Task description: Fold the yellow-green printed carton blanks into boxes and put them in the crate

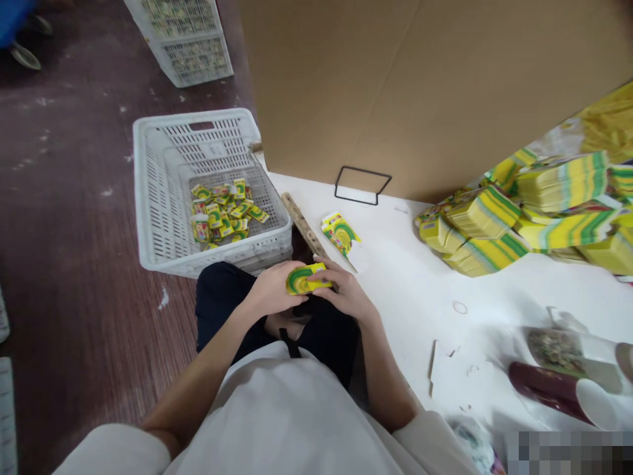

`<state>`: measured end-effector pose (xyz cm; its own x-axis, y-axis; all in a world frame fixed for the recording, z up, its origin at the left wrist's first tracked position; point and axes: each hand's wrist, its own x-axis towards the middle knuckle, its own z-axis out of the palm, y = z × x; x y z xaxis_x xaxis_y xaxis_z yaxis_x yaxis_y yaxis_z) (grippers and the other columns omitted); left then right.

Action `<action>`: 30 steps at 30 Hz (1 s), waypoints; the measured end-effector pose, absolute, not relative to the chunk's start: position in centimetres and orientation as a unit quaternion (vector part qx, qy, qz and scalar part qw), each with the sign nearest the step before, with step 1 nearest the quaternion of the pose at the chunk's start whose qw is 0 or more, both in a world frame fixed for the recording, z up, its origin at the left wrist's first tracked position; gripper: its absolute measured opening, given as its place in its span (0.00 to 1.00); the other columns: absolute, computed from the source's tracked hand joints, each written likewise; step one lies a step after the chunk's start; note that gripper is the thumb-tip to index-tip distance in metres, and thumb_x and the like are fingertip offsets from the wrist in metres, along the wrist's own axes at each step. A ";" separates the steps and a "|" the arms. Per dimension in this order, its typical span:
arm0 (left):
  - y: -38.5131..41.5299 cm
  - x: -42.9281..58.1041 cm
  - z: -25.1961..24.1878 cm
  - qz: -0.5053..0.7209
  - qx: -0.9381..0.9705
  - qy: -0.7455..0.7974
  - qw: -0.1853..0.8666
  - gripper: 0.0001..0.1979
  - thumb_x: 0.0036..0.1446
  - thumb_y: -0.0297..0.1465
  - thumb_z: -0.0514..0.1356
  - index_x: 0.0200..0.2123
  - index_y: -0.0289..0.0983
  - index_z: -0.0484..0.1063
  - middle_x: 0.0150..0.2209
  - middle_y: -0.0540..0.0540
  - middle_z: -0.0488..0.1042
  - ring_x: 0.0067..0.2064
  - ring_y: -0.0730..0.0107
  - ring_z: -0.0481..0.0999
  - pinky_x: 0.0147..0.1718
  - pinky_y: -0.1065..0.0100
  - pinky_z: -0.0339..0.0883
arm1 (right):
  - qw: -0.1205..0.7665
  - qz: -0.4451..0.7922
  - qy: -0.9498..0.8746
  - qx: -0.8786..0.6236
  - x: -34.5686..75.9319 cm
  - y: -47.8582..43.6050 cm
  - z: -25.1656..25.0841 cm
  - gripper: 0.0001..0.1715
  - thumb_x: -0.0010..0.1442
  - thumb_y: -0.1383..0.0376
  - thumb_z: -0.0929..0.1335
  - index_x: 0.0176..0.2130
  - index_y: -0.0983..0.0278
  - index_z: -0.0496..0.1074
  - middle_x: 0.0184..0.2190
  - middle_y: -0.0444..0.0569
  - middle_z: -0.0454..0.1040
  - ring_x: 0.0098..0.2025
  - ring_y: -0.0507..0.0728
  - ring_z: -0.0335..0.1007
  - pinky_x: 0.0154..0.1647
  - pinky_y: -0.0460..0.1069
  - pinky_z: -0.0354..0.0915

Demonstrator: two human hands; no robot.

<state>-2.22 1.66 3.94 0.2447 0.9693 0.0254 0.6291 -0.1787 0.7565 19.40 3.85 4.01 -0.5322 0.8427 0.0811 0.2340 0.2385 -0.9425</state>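
Note:
Above my lap, a small yellow and green box [299, 280] is held between both hands. My left hand [275, 290] grips its left end with the fingers wrapped behind it. At the other end, my right hand [345, 290] pinches the box between thumb and fingers. Part of the box is hidden by the fingers. On the white table just beyond my right hand lies a flat yellow and green carton [342, 234]. To the left stands a white plastic crate [148, 198] with several small yellow boxes [226, 216] on its bottom.
Bundles of flat yellow and green cartons [479, 224] are piled on the table [395, 290] at the right. A large cardboard sheet [376, 86] rises behind a black wire stand [363, 185]. Cups and a dark red cylinder [544, 389] lie at lower right. More crates [192, 46] stand farther back.

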 end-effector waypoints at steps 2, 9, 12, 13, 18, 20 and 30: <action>1.6 -1.8 3.8 0.276 0.712 0.563 0.315 0.29 0.39 0.33 0.72 0.49 0.42 0.74 0.48 0.43 0.81 0.48 0.49 0.81 0.50 0.54 0.73 | 0.338 0.473 -0.712 -0.393 18.6 3.4 3.7 0.18 0.60 0.58 0.74 0.50 0.57 0.79 0.64 0.55 0.69 0.68 0.64 0.62 0.70 0.62 0.58; 2.9 -4.6 3.3 0.488 0.501 0.686 0.200 0.41 0.49 0.43 0.71 0.62 0.35 0.61 0.61 0.33 0.68 0.65 0.43 0.67 0.65 0.45 0.59 | 0.429 0.428 -0.597 -0.525 18.3 4.5 1.8 0.29 0.60 0.55 0.72 0.58 0.60 0.69 0.56 0.56 0.75 0.52 0.60 0.75 0.54 0.57 0.71; 3.6 -6.2 2.9 0.506 0.485 0.707 0.092 0.55 0.46 0.43 0.73 0.69 0.33 0.48 0.72 0.28 0.47 0.75 0.39 0.43 0.72 0.43 0.35 | 0.352 0.287 -0.592 -0.666 20.1 7.0 1.8 0.13 0.63 0.61 0.69 0.47 0.63 0.75 0.47 0.57 0.77 0.47 0.61 0.75 0.51 0.57 0.71; 3.6 -6.2 2.6 0.500 0.504 0.698 0.095 0.55 0.47 0.43 0.73 0.70 0.33 0.47 0.73 0.28 0.44 0.75 0.39 0.42 0.72 0.43 0.33 | 0.333 0.254 -0.583 -0.697 20.5 7.7 1.7 0.12 0.62 0.62 0.69 0.46 0.64 0.75 0.46 0.58 0.76 0.47 0.62 0.75 0.51 0.59 0.70; 2.4 -4.0 0.7 0.496 0.519 0.657 0.230 0.45 0.52 0.45 0.69 0.67 0.38 0.55 0.68 0.30 0.57 0.69 0.42 0.60 0.66 0.42 0.57 | 0.295 0.202 -0.544 -0.759 20.0 10.0 0.4 0.15 0.52 0.67 0.75 0.40 0.66 0.72 0.47 0.65 0.72 0.53 0.71 0.68 0.56 0.66 0.63; 2.1 -3.2 0.4 0.501 0.501 0.647 0.281 0.41 0.52 0.45 0.69 0.65 0.40 0.58 0.66 0.32 0.61 0.65 0.45 0.67 0.60 0.46 0.66 | 0.290 0.198 -0.537 -0.767 19.6 10.2 -0.1 0.16 0.50 0.68 0.76 0.38 0.65 0.70 0.46 0.65 0.72 0.54 0.72 0.67 0.56 0.65 0.62; 1.8 -1.6 0.8 0.493 0.451 0.549 0.502 0.36 0.49 0.45 0.71 0.58 0.39 0.67 0.59 0.35 0.72 0.58 0.49 0.75 0.54 0.49 0.72 | 0.349 0.260 -0.520 -0.735 19.7 8.8 1.4 0.16 0.57 0.67 0.71 0.42 0.60 0.61 0.33 0.45 0.73 0.33 0.57 0.71 0.38 0.52 0.67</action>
<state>-1.61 1.84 0.81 -0.0892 0.9903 -0.1062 0.0013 0.1067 0.9943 19.73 8.83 1.35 0.3233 0.9461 -0.0188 0.5834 -0.2149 -0.7833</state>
